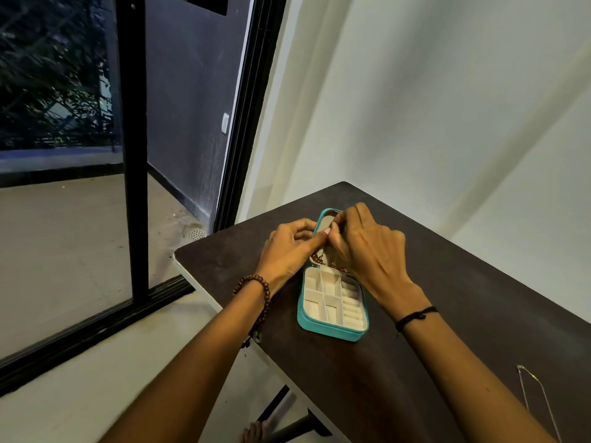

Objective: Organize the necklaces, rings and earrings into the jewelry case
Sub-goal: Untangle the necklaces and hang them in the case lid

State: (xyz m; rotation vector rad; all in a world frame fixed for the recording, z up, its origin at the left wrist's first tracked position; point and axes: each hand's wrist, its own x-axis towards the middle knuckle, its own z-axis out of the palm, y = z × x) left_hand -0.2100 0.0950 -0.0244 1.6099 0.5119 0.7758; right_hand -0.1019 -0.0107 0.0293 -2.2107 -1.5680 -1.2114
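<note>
The copper chain necklace (318,259) hangs down the inside of the raised lid (325,216), its loose loops gathering just above the hinge, at the far end of the teal jewelry case (319,329). The case's long axis runs straight away from me, so the chain lies along that line, directly under my fingers. My left hand (287,247) and right hand (367,247) meet at the lid's top edge, fingertips pinched close together on what I judge to be the chain's upper end, which they hide. I take it I am hooking it there. A silver necklace (540,385) lies on the dark table (447,298) well apart from the case, near me on my right, so my right hand is the nearer one for it.
</note>
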